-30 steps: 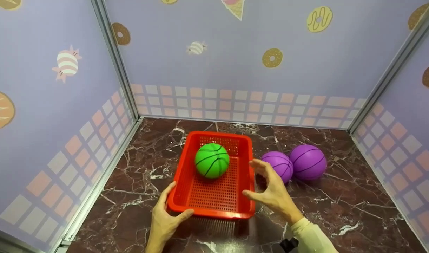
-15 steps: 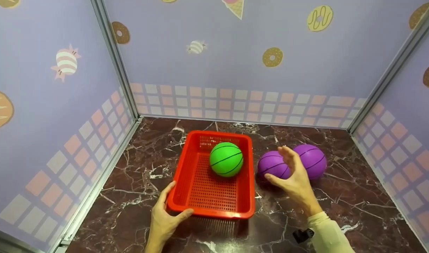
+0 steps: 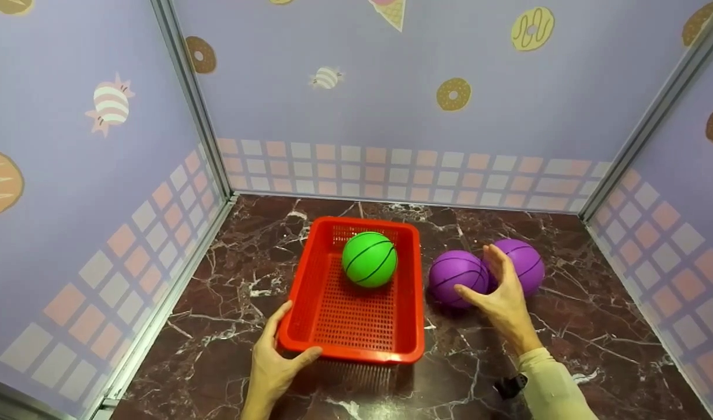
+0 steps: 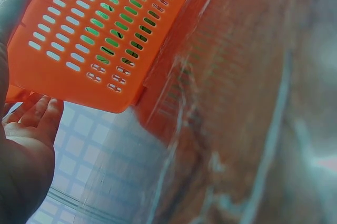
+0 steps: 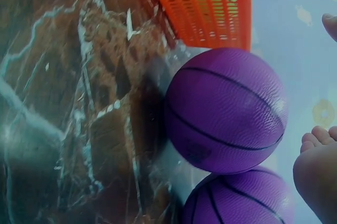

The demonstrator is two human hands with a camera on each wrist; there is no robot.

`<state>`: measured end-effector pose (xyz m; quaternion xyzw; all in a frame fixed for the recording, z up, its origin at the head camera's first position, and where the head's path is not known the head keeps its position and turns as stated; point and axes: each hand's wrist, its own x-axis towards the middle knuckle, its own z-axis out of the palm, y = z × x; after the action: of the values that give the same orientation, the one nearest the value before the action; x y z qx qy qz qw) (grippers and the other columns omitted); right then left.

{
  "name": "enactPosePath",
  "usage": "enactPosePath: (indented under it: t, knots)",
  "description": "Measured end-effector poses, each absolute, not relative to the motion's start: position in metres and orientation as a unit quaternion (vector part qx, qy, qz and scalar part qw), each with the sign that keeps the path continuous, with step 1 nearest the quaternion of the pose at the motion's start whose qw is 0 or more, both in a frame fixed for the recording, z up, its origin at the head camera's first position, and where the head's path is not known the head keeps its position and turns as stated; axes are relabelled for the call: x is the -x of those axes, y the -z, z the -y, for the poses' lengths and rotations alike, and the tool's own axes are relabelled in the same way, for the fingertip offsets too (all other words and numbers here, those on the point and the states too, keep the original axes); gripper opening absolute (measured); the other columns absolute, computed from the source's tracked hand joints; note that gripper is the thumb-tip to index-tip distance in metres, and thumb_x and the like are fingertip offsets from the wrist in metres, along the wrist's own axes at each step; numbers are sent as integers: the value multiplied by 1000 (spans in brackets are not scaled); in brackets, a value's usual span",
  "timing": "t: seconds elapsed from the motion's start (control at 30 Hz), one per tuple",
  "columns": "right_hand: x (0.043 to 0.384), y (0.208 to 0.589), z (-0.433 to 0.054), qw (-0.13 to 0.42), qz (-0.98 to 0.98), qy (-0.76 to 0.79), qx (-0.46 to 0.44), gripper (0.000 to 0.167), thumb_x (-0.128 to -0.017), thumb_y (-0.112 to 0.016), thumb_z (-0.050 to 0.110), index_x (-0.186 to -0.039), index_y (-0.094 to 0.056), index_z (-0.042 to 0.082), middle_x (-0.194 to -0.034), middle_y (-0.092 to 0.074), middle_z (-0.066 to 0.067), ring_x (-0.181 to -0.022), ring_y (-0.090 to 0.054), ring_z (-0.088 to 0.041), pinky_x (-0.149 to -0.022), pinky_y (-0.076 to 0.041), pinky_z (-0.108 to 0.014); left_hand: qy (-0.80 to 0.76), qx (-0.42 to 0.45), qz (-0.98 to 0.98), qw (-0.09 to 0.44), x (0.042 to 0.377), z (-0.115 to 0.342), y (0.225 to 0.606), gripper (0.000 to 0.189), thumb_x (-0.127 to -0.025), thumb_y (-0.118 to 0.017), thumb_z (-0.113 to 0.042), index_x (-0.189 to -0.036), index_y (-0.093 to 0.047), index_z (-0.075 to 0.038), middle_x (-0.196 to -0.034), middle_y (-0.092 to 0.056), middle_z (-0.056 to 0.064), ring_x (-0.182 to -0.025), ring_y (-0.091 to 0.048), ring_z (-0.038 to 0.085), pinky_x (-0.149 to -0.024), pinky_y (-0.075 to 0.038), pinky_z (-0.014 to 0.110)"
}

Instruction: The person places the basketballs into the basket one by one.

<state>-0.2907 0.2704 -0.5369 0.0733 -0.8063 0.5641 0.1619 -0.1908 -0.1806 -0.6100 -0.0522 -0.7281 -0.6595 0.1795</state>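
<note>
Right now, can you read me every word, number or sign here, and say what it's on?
There are none that I can read.
Near purple ball: a dark smudge, too blurred to tell if it is print.
Far purple ball: black lines, no writing seen.
Green ball: black lines, no writing seen.
Red basket: no writing seen.
Back wall: pictures, no letters.
</note>
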Motion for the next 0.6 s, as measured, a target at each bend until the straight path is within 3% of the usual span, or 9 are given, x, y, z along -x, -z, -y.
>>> enactPosePath:
  t: [0.37,0.6]
  knots:
    - [296,551,-276,167,815,-552,-61,117,-80,-104,21,-170,-33,2,-172,-44,-20,-161,-41,-40,-136,-30,-54,661,55,727,179,191,180,610,106,-73,-105,-6,-165,-54,-17,-160,-62,12,-137,-68,36,-111,-58,26]
    - [302,565,-274,157,834,-526,-46,120,-78,-106,30,-169,-34,2,-173,-42,-19,-162,-40,-38,-136,-31,-53,662,56,726,180,191,180,610,105,-73,-105,-6,-165,-54,-17,-158,-64,12,-135,-69,37,-109,-59,26]
